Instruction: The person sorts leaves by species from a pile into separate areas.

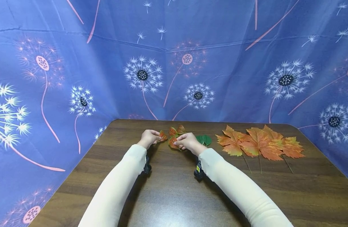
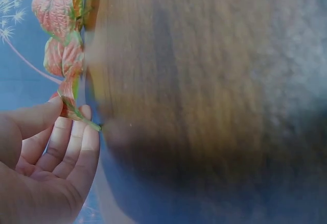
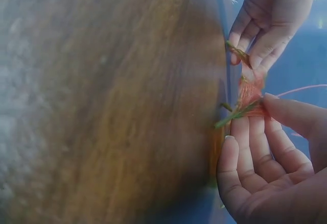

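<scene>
Near the far side of the table, my left hand (image 1: 148, 137) pinches a small red-and-green artificial leaf (image 1: 163, 136) between thumb and fingers. In the left wrist view, the short green stem of this leaf (image 2: 71, 99) points down past the fingertips. Just to the right, my right hand (image 1: 188, 141) pinches a similar red-and-green leaf (image 1: 173, 142); its green stem (image 3: 232, 118) shows in the right wrist view. Between and beyond the hands lie two more small reddish leaves (image 1: 172, 131) (image 1: 181, 129). Partly behind the right hand are green leaves (image 1: 205, 140).
Several large orange-and-yellow maple leaves (image 1: 257, 143) with thin brown stems overlap on the right of the brown wooden table (image 1: 174, 189). A blue cloth (image 1: 106, 63) printed with dandelions hangs behind the table and along its sides.
</scene>
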{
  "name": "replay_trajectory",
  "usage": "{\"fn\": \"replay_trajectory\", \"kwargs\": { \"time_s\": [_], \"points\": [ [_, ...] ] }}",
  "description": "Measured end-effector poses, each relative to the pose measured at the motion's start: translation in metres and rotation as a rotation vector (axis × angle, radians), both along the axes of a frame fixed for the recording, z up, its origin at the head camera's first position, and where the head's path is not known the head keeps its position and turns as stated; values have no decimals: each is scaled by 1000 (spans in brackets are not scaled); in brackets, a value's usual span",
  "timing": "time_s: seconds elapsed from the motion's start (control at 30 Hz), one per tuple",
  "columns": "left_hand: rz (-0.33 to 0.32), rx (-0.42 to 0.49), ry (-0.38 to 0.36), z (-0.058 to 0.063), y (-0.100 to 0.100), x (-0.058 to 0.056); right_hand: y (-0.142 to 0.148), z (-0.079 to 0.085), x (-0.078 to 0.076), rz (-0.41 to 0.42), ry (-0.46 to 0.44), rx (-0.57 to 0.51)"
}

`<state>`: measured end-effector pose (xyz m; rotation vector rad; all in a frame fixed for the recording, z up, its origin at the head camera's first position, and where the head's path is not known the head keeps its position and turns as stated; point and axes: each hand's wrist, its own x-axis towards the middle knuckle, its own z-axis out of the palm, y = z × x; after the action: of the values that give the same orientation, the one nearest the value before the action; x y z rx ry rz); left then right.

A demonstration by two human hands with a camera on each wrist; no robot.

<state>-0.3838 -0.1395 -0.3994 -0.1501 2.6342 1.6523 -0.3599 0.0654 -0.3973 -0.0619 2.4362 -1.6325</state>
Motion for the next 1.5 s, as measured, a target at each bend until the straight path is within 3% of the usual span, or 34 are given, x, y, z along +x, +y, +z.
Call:
{"fn": "replay_trajectory", "kwargs": {
  "time_s": [0.33, 0.7, 1.0, 1.2, 1.5],
  "points": [
    [1, -92, 10, 3, 4, -4, -3, -1, -2, -19, -3, -14],
    [-15, -140, 6, 1, 8, 7, -4, -12, -3, -34, 7, -9],
    [5, -133, -28, 2, 9, 4, -8, -12, -4, -79, -10, -70],
    [-11, -135, -5, 0, 9, 5, -13, -12, -4, -116, 17, -56],
    [17, -31, -24, -3, 5, 3, -18, -10, -3, -141, 28, -22]
  ]
}}
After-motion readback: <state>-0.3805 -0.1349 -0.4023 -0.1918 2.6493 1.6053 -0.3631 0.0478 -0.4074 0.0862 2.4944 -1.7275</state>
